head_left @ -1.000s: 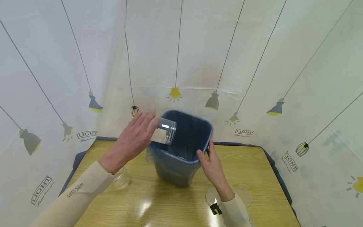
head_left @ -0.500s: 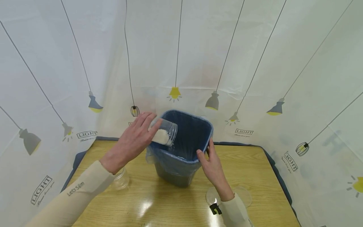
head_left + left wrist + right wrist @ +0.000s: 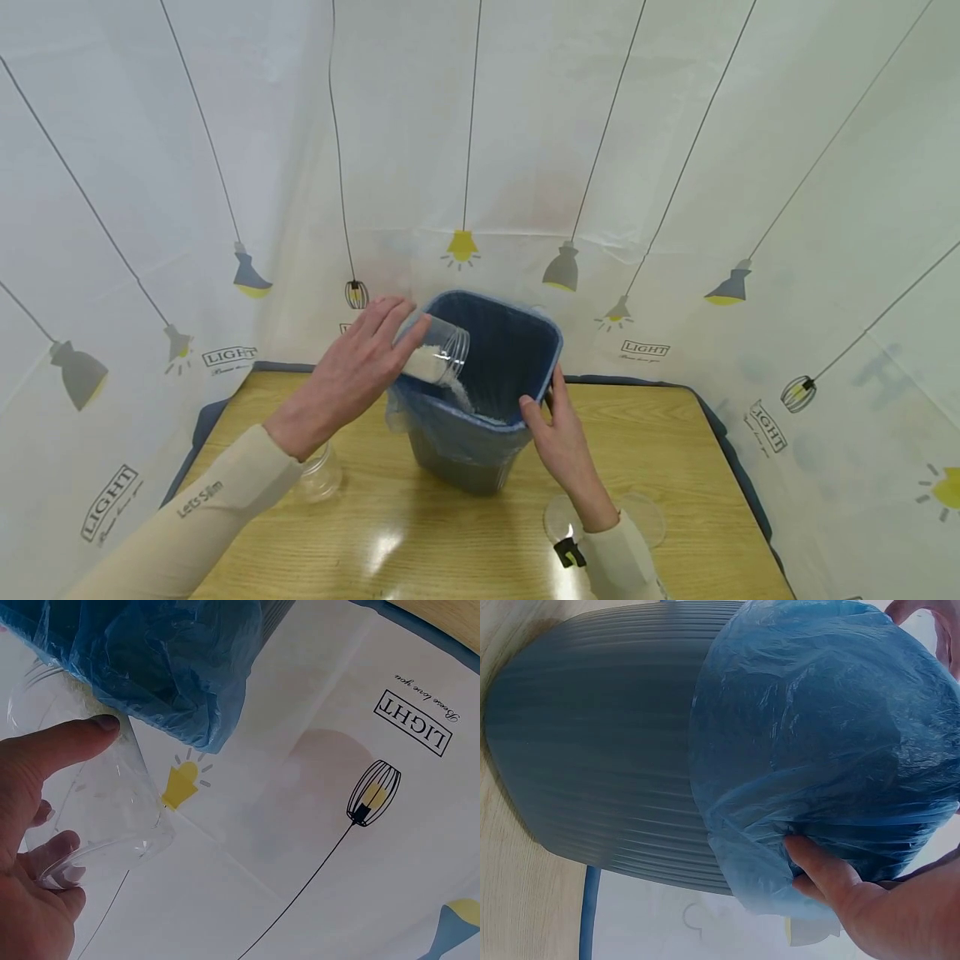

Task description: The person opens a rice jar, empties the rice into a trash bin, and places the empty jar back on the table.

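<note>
My left hand [image 3: 348,367] grips a clear plastic jar [image 3: 450,335], tilted mouth-down over the left side of a grey trash bin [image 3: 453,467]. White grains, rice-like in look, spill from the jar in a thin stream [image 3: 459,393] into the bin. The left wrist view shows thumb and fingers on opposite sides of the jar [image 3: 105,810]. A blue bag [image 3: 802,727] lines the bin and folds over its rim. At the rim's right side, my right hand [image 3: 562,446] holds bin and bag, thumb towards the inside; some of its fingers are hidden.
Another clear jar [image 3: 321,475] stands on the wooden table [image 3: 352,533], partly behind the left forearm. Two clear round lids [image 3: 562,518] lie near the right wrist. A white sheet printed with lamps [image 3: 510,167] encloses the table's back and sides.
The left hand has tipped the jar slightly further down to the right. Grains now run out in a visible stream, and fewer remain near the mouth. The right hand and bin stay put.
</note>
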The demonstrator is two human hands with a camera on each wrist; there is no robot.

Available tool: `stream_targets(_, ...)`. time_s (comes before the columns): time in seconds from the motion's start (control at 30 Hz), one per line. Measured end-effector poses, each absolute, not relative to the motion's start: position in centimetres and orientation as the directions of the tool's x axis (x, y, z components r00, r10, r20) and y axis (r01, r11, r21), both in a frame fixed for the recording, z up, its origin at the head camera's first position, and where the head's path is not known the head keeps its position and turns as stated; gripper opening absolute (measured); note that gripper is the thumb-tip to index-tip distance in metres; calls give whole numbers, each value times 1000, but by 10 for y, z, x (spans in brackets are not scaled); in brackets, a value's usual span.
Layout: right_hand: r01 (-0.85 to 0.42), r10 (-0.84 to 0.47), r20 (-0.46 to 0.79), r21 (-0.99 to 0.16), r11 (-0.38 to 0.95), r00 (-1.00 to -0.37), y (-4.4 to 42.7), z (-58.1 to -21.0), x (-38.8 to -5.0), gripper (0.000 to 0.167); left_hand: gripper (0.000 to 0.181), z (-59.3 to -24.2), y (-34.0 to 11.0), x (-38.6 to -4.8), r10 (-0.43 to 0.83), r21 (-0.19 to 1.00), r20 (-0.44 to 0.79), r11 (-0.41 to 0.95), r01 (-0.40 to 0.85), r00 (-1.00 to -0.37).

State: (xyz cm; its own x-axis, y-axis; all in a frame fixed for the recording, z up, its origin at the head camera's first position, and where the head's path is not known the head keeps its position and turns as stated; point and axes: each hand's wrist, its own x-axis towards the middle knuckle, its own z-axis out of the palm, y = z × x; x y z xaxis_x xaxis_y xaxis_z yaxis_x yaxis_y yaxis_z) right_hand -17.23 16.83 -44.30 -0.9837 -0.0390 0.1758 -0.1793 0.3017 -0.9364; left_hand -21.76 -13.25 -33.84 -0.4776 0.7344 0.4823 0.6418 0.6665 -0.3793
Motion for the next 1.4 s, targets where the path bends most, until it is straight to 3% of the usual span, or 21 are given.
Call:
stream_targets(0.43, -168, -32, 166, -939, 301, -986, 168, -443, -172, 80, 76, -338, -134, -217, 761, -389, 467, 634, 669, -450)
stream_targets(1.13, -188, -44, 183, -945, 270, -982, 169, -444, -171, 77, 88, -336, -134, -215, 780, -476, 383, 626, 617, -495)
stream_targets(1.4, -186, -44, 181, -942, 279, -982, 169, -445, -172, 78, 69, -333, -134, -218, 748, -467, 420, 664, 584, -514)
